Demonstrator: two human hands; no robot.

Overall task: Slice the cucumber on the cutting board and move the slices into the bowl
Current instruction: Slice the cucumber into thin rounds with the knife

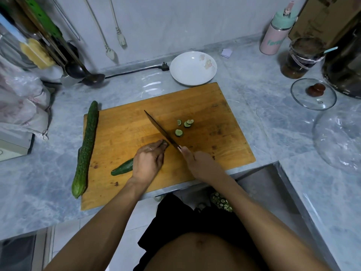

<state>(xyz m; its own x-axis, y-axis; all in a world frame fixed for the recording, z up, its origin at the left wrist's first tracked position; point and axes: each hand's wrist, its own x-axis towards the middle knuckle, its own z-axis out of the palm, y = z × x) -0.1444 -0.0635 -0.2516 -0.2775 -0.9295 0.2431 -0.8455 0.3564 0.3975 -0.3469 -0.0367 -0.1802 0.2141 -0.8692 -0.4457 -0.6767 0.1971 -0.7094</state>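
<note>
Few slices (179,132) cut. Your left hand (147,160) pins cucumber (123,168), fingertips touching blade; right hand (199,163) grips knife (161,131). Slip nicks finger.

I see a short dark-green cucumber (122,168) lying diagonally on the worn wooden cutting board (214,114), its cut end under fingers. A few thin slices (179,132) lie scattered mid-board. Behind the board stands a white bowl (193,68).
</note>
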